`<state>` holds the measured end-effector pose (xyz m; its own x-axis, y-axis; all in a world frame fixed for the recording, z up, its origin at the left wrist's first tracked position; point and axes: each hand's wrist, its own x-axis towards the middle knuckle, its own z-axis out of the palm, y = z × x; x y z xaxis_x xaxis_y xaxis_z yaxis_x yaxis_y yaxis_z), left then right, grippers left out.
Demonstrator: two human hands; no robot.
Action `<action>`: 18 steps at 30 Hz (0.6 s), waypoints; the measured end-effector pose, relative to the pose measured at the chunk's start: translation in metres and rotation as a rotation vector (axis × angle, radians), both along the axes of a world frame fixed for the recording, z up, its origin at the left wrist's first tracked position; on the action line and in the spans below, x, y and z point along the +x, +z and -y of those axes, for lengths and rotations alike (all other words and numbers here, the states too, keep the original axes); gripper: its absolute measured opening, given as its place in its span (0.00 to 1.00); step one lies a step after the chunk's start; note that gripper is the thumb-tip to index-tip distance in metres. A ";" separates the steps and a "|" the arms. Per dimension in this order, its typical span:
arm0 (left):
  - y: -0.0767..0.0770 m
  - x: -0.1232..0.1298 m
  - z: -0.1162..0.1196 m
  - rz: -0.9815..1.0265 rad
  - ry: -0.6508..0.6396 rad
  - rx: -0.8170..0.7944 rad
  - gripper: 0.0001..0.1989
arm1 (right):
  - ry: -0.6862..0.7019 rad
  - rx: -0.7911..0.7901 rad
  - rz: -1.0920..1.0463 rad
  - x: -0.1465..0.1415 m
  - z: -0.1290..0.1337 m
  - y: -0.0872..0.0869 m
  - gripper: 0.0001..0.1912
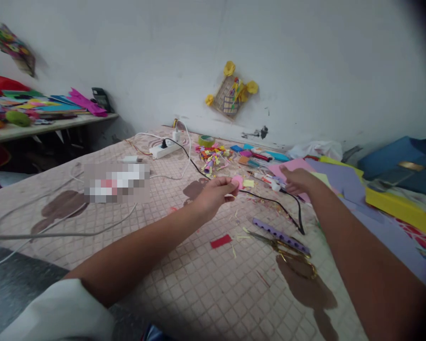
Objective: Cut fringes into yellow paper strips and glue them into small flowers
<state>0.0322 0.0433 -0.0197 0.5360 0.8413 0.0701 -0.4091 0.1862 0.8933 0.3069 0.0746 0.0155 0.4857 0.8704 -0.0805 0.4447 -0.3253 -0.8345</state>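
My left hand (218, 193) is closed in a pinch on a small pink paper piece (237, 181) above the table. My right hand (298, 182) reaches over the right side, thumb apart from its curled fingers. Just left of those fingers lies a white tool with a black cord (275, 186), perhaps a glue gun; no firm grip on it shows. A pale yellow paper piece (249, 183) is beside the pink one. Nearer me, scissors with gold handles (294, 253) rest against a purple strip with holes (280, 235). A red paper scrap (220, 241) lies left of them.
A white power strip (165, 148) with plugs and cords stands at the back. Green tape (206, 140) and colourful paper cuttings (215, 158) lie near the wall. Purple sheets (344, 182), a yellow box (401, 210) and a blue bag (403, 163) crowd the right.
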 end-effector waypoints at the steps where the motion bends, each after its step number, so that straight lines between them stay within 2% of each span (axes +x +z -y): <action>1: 0.000 0.001 0.000 -0.012 0.007 0.023 0.12 | -0.015 -0.004 0.032 0.000 0.007 0.007 0.16; 4: 0.000 0.004 0.004 -0.053 0.016 0.093 0.11 | 0.011 0.079 0.099 -0.015 0.037 0.018 0.14; 8: 0.002 0.007 0.013 -0.126 0.025 0.184 0.10 | 0.081 0.272 0.096 -0.056 0.082 0.008 0.12; 10: 0.002 0.008 0.016 -0.164 0.028 0.228 0.10 | 0.124 0.337 0.041 -0.077 0.098 0.002 0.14; 14: 0.002 0.008 0.019 -0.228 0.030 0.299 0.10 | 0.232 0.401 -0.097 -0.102 0.112 0.001 0.18; 18: 0.001 0.009 0.021 -0.310 0.011 0.377 0.10 | 0.379 0.403 -0.205 -0.110 0.111 0.000 0.19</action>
